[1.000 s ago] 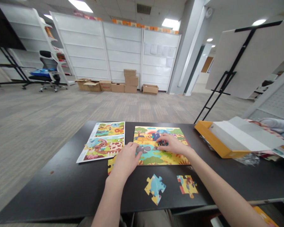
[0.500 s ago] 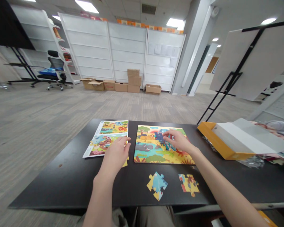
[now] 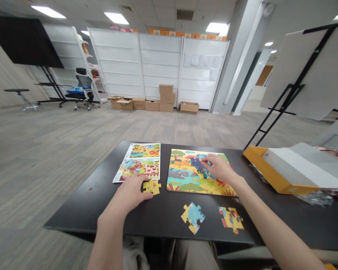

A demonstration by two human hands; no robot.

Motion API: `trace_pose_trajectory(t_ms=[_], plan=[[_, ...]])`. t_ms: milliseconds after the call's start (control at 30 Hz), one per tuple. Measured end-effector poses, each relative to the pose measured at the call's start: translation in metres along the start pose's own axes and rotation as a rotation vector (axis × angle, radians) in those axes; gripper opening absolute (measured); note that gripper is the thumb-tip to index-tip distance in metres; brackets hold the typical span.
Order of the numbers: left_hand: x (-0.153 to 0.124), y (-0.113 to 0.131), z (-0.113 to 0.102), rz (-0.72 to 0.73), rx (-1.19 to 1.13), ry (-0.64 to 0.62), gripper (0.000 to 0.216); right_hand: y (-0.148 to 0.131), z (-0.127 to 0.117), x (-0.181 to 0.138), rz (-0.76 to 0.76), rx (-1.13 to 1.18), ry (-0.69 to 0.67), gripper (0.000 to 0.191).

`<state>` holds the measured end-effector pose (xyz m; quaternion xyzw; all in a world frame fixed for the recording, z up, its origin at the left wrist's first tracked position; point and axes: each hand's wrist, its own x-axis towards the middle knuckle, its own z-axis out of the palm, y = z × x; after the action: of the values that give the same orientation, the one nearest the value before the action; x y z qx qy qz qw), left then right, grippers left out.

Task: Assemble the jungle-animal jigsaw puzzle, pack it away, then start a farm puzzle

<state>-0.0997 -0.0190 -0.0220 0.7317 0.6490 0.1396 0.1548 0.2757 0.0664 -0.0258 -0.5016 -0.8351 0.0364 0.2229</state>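
Observation:
A colourful animal jigsaw puzzle (image 3: pixel 183 185) lies in its flat tray on the black table. My right hand (image 3: pixel 218 167) is over its upper right part, fingertips drawn together beside a dark blue patch (image 3: pixel 195 162); what they pinch, if anything, is hidden. My left hand (image 3: pixel 131 193) rests left of the puzzle, thumb and fingers apart around the near side of a yellow puzzle piece (image 3: pixel 152 187) on the table. Two loose pieces lie nearer to me: a blue-and-yellow puzzle piece (image 3: pixel 193 217) and a yellow puzzle piece with a brown figure (image 3: pixel 231 219).
A printed picture sheet (image 3: pixel 157 165) lies behind my left hand, another piece partly over its left edge. On the right stands an orange box (image 3: pixel 259 165) with a white flap, crumpled clear plastic (image 3: pixel 317 198) beside it. The table's front edge runs just before my lap.
My left hand has drawn back from over the picture sheet toward me, uncovering the yellow piece. The right hand stays at the same spot on the puzzle. The camera view has shifted left.

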Motion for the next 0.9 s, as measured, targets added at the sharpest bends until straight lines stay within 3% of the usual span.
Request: trace_pose_trajectory(t_ms=[167, 300, 367, 500, 600, 767, 900], plan=[[0.002, 0.002, -0.001, 0.001, -0.045, -0.028, 0.032, 0.000, -0.001, -0.001, 0.006, -0.027, -0.002, 0.026], [0.002, 0.001, -0.004, 0.033, -0.286, -0.051, 0.020, -0.001, -0.002, -0.001, 0.021, -0.021, 0.001, 0.025], [0.000, 0.003, -0.009, 0.045, -0.460, -0.068, 0.023, -0.001, -0.003, -0.001, 0.020, -0.016, 0.002, 0.026], [-0.003, 0.018, -0.019, 0.100, -0.665, 0.020, 0.044, -0.004, -0.005, 0.000, 0.019, 0.032, 0.016, 0.026], [-0.002, 0.037, -0.017, 0.131, -0.764, 0.035, 0.044, -0.015, -0.007, -0.001, 0.007, 0.225, -0.038, 0.022], [0.008, 0.068, 0.003, 0.103, -0.876, 0.007, 0.036, -0.045, -0.004, -0.003, -0.022, 0.712, -0.343, 0.037], [0.020, 0.083, 0.019, 0.095, -0.911, 0.010, 0.033, -0.058, 0.006, -0.002, 0.027, 1.027, -0.336, 0.051]])
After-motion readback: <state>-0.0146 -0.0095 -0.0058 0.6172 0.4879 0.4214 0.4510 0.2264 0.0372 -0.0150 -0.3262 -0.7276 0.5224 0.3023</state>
